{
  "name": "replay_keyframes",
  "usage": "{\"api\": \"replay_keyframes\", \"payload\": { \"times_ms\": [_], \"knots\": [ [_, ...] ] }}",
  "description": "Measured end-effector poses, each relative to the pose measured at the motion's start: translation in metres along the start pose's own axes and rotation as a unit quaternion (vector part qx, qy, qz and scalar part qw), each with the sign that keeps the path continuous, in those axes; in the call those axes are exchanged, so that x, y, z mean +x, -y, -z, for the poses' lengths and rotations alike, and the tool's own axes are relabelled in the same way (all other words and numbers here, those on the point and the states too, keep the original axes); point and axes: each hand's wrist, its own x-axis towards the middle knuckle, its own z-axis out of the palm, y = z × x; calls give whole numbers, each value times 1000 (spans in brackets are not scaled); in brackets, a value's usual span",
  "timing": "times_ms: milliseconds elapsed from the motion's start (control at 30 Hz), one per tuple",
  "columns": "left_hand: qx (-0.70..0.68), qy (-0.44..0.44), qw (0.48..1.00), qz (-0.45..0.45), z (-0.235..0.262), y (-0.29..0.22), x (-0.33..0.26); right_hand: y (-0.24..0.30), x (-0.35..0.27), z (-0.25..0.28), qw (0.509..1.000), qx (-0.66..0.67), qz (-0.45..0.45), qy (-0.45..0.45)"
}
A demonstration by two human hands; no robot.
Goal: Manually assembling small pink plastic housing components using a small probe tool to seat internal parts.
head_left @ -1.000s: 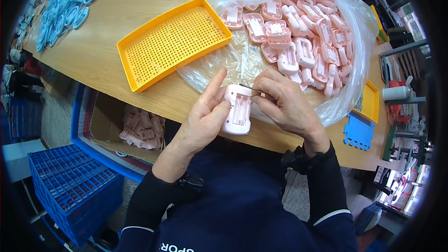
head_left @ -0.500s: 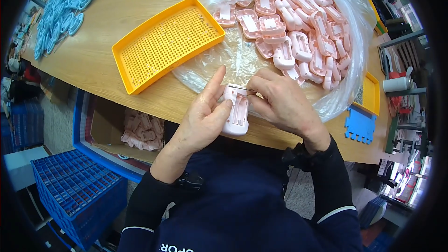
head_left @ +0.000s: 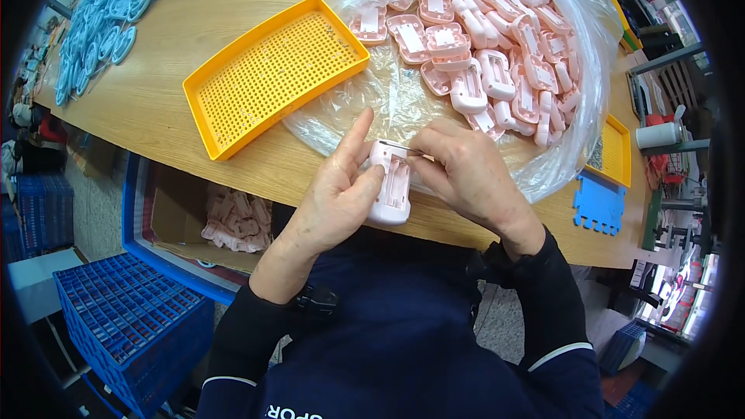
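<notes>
A pale pink plastic housing (head_left: 397, 194) with an open battery compartment is held upright at the table's front edge. My left hand (head_left: 332, 195) grips its left side, thumb pressed on its face and index finger stretched upward. Between the thumb and fingers of my right hand (head_left: 470, 172) is a thin, dark, tweezers-like metal tool (head_left: 393, 146). The tool lies across the upper end of the housing. Whether its tip holds a small part is too small to tell.
Many pink housings (head_left: 497, 74) lie on a clear plastic bag (head_left: 380, 97). Beside it stand a yellow perforated tray (head_left: 272, 77), a smaller yellow tray (head_left: 618, 151) and a blue foam mat (head_left: 599, 206). Light-blue parts (head_left: 116, 8) lie far left. Below sit a box of pink pieces (head_left: 237, 221) and a blue crate (head_left: 132, 326).
The whole scene has shifted very slightly in view. Both hands keep their grips, and the tool still lies across the housing's upper end.
</notes>
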Motion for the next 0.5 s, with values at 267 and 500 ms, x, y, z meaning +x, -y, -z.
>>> {"api": "replay_keyframes", "payload": {
  "times_ms": [267, 500],
  "knots": [
    [138, -4, 989, -51, -4, -5, -7, 4, 3, 2, 988, 111, -101, 43],
    [146, 8, 986, -86, -9, -11, -6, 4, 1, 1, 981, 181, -66, 5]
  ]
}}
